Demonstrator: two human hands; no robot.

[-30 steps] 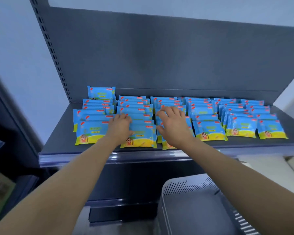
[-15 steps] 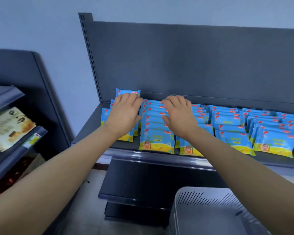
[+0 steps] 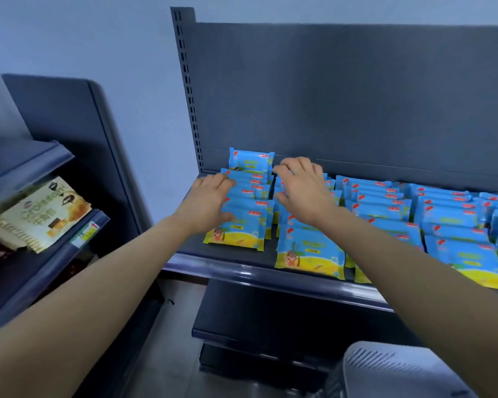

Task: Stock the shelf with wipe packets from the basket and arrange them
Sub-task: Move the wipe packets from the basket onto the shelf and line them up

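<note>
While the dark shelf is carrying overlapping columns of blue-and-yellow wipe packets from its left end to the right edge of view, the step in hand is judged to be arranging rather than stocking. The grey basket is standing below and in front of the shelf, at lower right; its contents are not showing. Both forearms are reaching over the shelf lip. The left hand is lying palm-down on the leftmost column, its grip slack, fingers spreading over the packet tops and pinching nothing. The right hand is arching over the back of the second column, fingertips touching the packets there, its grip likewise unclosed. One packet is standing upright against the back panel behind the leftmost column, while the others are leaning like shingles. Doing this well probably means pressing lightly and evenly, sliding each column as a unit so the overlap is not collapsing. It also means squaring the front packet with its neighbour, which is sitting nearer the lip, and tilting the upright packet to match.
</note>
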